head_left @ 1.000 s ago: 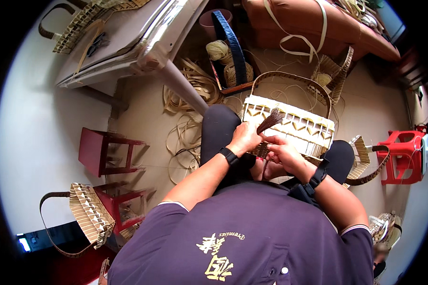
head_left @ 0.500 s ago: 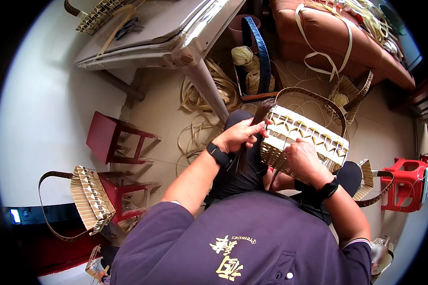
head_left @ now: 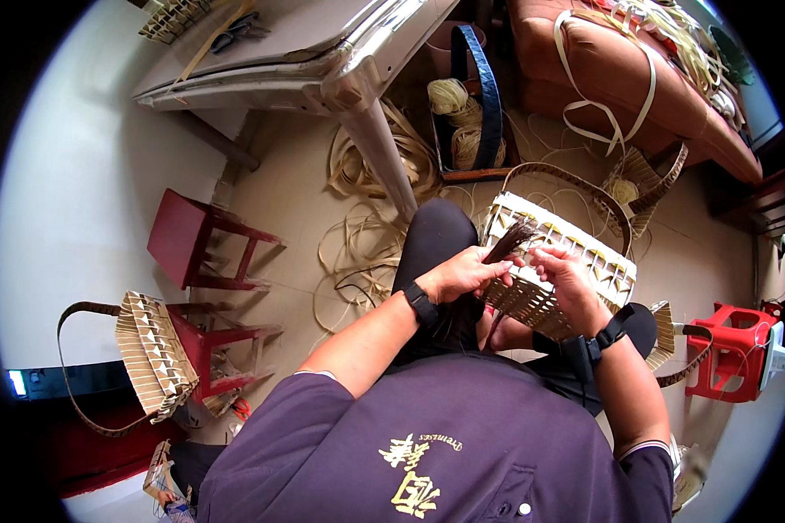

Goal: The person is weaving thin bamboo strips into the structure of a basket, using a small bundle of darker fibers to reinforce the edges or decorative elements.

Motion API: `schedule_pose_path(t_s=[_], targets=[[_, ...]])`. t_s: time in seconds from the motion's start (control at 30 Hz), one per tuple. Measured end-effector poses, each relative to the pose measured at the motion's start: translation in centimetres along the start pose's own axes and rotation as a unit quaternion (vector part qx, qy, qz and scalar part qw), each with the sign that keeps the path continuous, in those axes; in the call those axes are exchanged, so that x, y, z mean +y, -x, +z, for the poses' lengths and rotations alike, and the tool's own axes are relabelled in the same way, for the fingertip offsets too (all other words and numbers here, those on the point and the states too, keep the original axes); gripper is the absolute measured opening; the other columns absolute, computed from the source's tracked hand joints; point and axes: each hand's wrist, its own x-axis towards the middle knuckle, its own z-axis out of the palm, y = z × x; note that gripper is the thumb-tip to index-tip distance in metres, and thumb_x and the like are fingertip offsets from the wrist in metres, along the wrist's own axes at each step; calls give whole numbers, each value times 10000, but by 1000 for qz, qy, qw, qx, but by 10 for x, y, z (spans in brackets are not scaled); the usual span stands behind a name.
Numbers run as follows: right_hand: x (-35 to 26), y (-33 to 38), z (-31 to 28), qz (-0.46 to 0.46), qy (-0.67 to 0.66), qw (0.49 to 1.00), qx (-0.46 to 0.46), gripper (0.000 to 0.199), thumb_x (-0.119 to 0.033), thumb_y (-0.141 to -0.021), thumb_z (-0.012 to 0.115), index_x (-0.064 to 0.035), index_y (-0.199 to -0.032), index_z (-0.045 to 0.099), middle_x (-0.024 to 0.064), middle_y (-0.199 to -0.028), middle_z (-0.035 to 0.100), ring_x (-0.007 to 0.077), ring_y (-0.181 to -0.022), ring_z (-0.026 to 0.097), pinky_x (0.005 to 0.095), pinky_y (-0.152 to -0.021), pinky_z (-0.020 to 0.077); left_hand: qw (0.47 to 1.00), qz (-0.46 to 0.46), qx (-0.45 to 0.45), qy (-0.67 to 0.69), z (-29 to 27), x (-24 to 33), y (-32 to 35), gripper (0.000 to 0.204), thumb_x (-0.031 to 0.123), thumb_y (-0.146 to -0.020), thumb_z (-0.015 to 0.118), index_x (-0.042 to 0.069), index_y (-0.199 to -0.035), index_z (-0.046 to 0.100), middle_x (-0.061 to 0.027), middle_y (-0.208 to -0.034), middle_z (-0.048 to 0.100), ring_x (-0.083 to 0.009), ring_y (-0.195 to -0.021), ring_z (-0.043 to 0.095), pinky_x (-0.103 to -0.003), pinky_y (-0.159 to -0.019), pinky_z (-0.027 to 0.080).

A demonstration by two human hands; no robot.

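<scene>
A woven pale basket (head_left: 532, 301) with a row of diamond shapes and a dark arched handle rests across my lap, tilted. My left hand (head_left: 462, 274) is closed round a bundle of thin dark brown strands (head_left: 513, 239), whose loose ends fan out in front of the basket; the rest hangs down below the fist. Just right of the bundle, my right hand (head_left: 569, 277) has thumb and fingertips pinched together, close to the left fingers. Whatever lies in that pinch is too fine to make out.
A table (head_left: 323, 83) stands ahead left, near a box of cord balls (head_left: 475, 144) and coiled strips (head_left: 384, 166). Red wooden stools (head_left: 183, 235) and another handled basket (head_left: 153, 353) are at left. A red plastic stool (head_left: 728, 353) stands right; a brown sofa (head_left: 584, 78) is far right.
My left hand has brought the bundle rightward, in front of the basket. My right hand has risen from the basket's side and moved slightly right, turning its pinched fingers toward the bundle.
</scene>
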Motion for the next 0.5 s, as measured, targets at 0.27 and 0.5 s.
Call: schedule_pose_path(t_s=[0.27, 0.5], targets=[[3, 4, -10, 17, 13, 999, -24, 112, -83, -912, 767, 1, -978, 734, 15, -846, 695, 81, -678, 571, 216, -666, 463, 999, -23, 17, 20, 0, -9, 8, 284, 286, -1064, 608, 92, -1257, 683, 39, -878, 645, -21, -626, 472, -178, -531, 389], [4, -4, -17, 10, -80, 995, -58, 80, -71, -932, 737, -30, -978, 686, 22, -883, 691, 101, -750, 622, 233, -733, 528, 994, 36, 106, -3, -10, 4, 16, 286, 304, -1078, 583, 82, -1225, 688, 30, -878, 648, -12, -578, 430, -187, -529, 394]])
